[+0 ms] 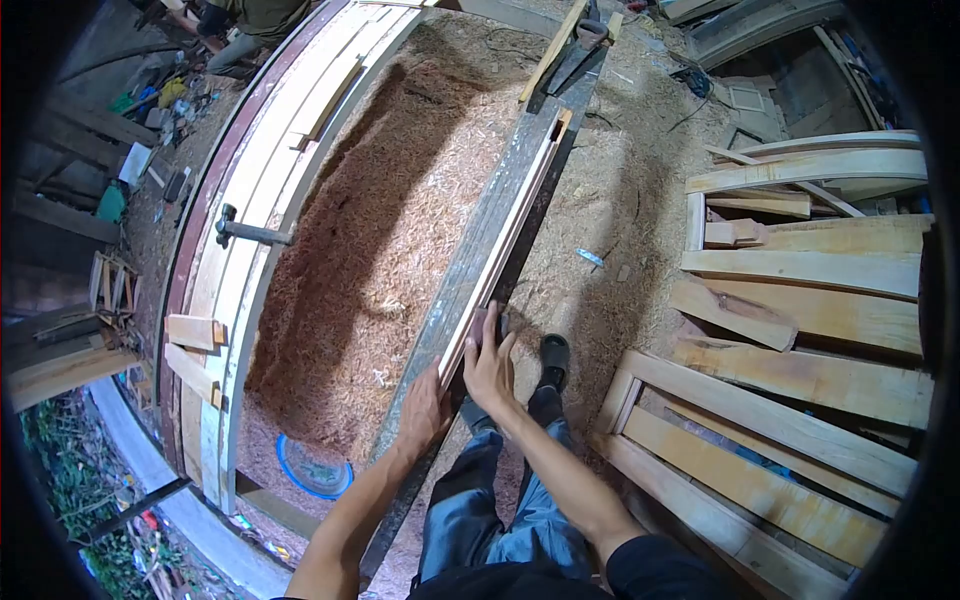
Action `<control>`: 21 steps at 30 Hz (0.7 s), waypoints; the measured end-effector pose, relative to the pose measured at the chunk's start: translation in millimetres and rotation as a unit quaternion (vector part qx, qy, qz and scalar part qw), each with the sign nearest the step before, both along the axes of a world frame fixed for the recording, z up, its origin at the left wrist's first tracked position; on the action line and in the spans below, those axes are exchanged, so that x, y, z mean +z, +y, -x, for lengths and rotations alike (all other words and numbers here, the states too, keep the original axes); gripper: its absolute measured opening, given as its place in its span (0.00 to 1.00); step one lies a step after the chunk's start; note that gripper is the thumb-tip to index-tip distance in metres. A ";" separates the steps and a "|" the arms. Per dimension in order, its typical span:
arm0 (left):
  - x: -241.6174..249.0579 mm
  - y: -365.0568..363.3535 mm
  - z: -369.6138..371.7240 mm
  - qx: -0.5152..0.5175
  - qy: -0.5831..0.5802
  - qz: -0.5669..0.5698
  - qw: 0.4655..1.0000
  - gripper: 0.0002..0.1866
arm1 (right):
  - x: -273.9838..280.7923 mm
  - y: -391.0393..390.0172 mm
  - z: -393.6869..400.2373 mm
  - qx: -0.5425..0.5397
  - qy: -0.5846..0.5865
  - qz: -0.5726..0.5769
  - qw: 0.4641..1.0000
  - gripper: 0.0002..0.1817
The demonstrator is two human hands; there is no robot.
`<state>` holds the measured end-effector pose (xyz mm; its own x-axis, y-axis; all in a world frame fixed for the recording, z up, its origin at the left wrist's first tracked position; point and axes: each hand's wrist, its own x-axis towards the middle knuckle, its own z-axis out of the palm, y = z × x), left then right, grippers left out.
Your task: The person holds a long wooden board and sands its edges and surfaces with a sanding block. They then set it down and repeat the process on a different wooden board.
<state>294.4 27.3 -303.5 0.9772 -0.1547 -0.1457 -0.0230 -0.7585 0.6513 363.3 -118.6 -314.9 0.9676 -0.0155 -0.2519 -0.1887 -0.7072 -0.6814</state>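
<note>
A long narrow wooden strip (510,235) lies along a weathered grey plank (470,265) that runs from bottom centre to the top. My right hand (488,370) is closed around a small dark reddish-brown block (480,325), which rests on the strip's near part. Just to the left and nearer my body, my left hand (425,408) lies on the near end of the strip, its fingers together against the wood. The underside of that hand is hidden. At the plank's far end are a hand saw (578,55) and a short piece of light wood (552,50).
Left stands a long bench of pale boards (235,270) with a hammer (250,232) and small wood pieces (195,332). Wood shavings (400,230) cover the ground. Wooden frames (760,450) are stacked right. A blue-rimmed basin (315,468) sits lower left. Another person (245,45) is at upper left.
</note>
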 end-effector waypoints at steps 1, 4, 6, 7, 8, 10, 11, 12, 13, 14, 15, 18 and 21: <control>0.6 -1.2 -1.0 0.005 0.003 0.005 1.000 0.35 | 2.7 -1.4 -9.1 -0.025 -0.024 0.001 0.999 0.36; -6.3 3.4 0.7 -0.003 0.005 0.001 1.000 0.35 | -20.3 -8.9 -67.0 -0.091 -0.092 0.085 0.988 0.37; -0.7 1.8 -1.4 0.002 0.029 -0.014 0.999 0.35 | 21.9 -40.1 -145.3 -0.138 0.098 -0.068 0.983 0.34; 2.3 0.7 -1.1 0.004 0.042 -0.021 0.999 0.36 | 8.3 -52.8 -177.2 -0.141 0.080 -0.038 0.986 0.34; 2.5 1.2 -0.4 0.000 0.040 -0.020 0.999 0.36 | 18.9 -66.0 -202.3 -0.136 0.100 -0.047 0.984 0.35; 0.4 1.0 -2.3 -0.007 0.032 -0.016 0.999 0.36 | 5.6 -81.4 -223.7 -0.098 0.082 -0.014 0.992 0.35; -1.8 -2.2 -5.7 -0.016 0.027 -0.021 0.999 0.36 | 0.2 -84.9 -221.5 -0.087 0.078 -0.006 0.993 0.36; -2.9 -3.6 -11.8 -0.025 0.021 -0.027 0.999 0.36 | -0.8 -79.6 -205.9 -0.097 0.060 -0.039 0.993 0.35; -3.9 -2.8 -22.4 -0.036 0.013 -0.036 0.999 0.36 | 21.4 -73.2 -185.0 -0.078 0.118 -0.057 0.988 0.36; 0.4 -10.1 -40.0 -0.031 0.030 -0.033 0.999 0.36 | 34.9 -60.9 -157.3 -0.064 0.142 -0.080 0.985 0.36; 0.9 -17.4 -58.5 -0.030 0.025 -0.014 0.999 0.36 | 21.2 -45.3 -121.3 -0.038 0.099 -0.035 0.994 0.37; 2.2 -45.2 -117.3 -0.037 -0.005 0.017 0.999 0.36 | -6.0 -32.1 -78.0 -0.027 0.025 -0.049 0.998 0.39; -10.6 -60.5 -139.4 -0.007 0.067 0.016 0.998 0.34 | 11.1 -43.4 -138.6 -0.111 0.079 -0.054 0.989 0.37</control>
<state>433.8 -33.2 -314.1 0.9467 -0.1750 -0.2704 0.0561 -0.7371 0.6735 501.9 -162.1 -303.8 0.8919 -0.1886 -0.4110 -0.4412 -0.5615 -0.7000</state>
